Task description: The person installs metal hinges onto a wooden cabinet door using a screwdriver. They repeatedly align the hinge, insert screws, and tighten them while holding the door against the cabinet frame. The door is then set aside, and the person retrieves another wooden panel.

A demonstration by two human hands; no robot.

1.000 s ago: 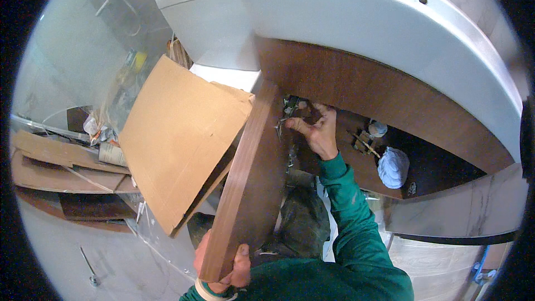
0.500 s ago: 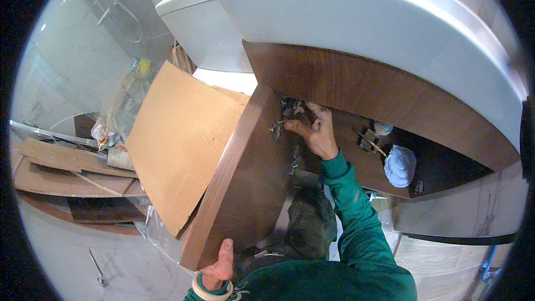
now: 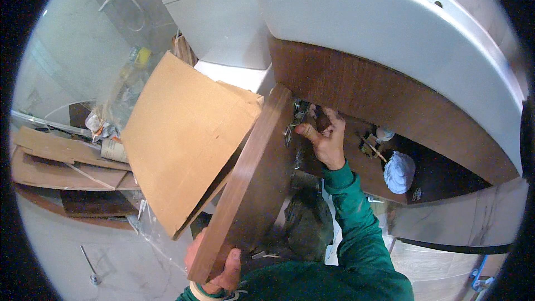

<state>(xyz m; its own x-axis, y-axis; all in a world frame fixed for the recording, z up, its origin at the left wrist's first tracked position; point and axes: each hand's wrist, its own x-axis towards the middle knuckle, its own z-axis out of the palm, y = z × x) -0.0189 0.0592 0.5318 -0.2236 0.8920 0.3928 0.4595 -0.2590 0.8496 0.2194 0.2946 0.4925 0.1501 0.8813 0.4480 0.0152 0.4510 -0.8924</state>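
A brown wooden cabinet door [image 3: 249,200] stands swung out from the cabinet beneath a white washbasin [image 3: 384,19]. My left hand [image 3: 227,273] grips its near lower corner, with the thumb on the inner face and the fingers around the outer side. At the upper inner edge, a metal hinge [image 3: 301,110] joins door and cabinet. My right hand [image 3: 330,146] is closed around that hinge area, thumb toward the metal and fingertips partly hidden in shadow. Lower on the door's inner face shows another metal fitting [image 3: 298,160].
A cardboard sheet [image 3: 189,139] leans just left of the door, by the white toilet [image 3: 223,28]. Inside the cabinet lie a bundled pale cloth [image 3: 399,173] and a brush-like tool [image 3: 374,147]. Brown boards [image 3: 67,170] are stacked at far left.
My left hand has gone from resting near the door's corner to gripping around its edge. The door and my right hand sit slightly further right in view, as the view has shifted.
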